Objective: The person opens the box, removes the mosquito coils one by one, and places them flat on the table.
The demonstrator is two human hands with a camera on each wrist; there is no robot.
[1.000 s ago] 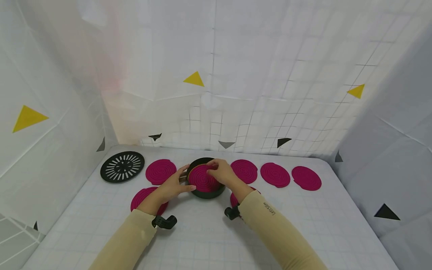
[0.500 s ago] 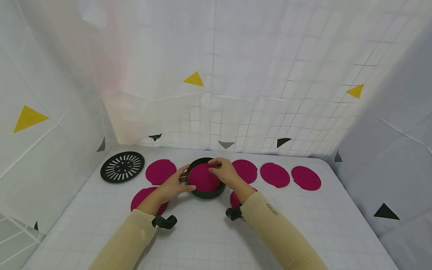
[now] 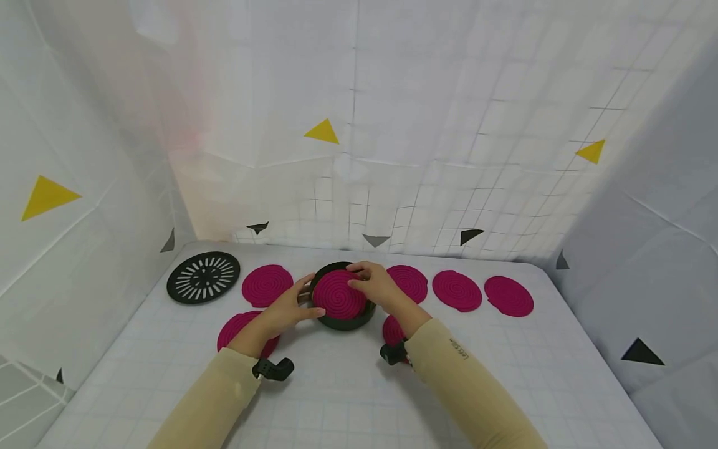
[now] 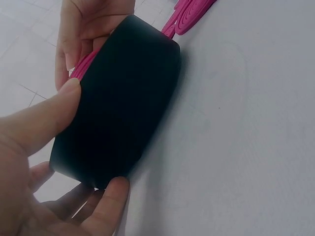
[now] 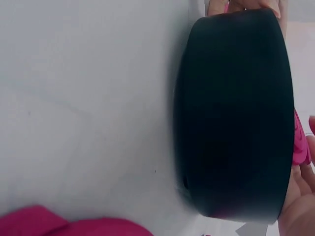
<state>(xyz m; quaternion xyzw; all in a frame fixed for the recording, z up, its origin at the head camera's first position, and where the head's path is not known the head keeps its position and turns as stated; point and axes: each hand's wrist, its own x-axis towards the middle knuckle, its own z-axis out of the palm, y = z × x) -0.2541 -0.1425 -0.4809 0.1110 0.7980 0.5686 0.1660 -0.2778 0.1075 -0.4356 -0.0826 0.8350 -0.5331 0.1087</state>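
A dark round tin (image 3: 346,325) stands on the table, seen from the side in the left wrist view. My left hand (image 3: 288,310) holds its left side, thumb near the rim and fingers around the wall. A magenta mosquito coil (image 3: 336,298) lies tilted over the tin's opening. At its upper right edge my right hand (image 3: 376,288) pinches the coil between thumb and fingers. From the right wrist, the tin (image 5: 236,113) hides most of the coil, whose edge (image 5: 299,140) pokes past the rim. What lies under the coil inside the tin is hidden.
Several more magenta coils (image 3: 457,290) lie flat to both sides, some partly under my forearms. A black slotted lid (image 3: 204,278) sits at the back left of the white table (image 3: 336,399). White sheets (image 3: 426,125) enclose the back and sides.
My right hand and forearm have shifted slightly to the right. The coil has turned a little and now covers a tan edge seen inside the tin earlier. The left hand stays put.
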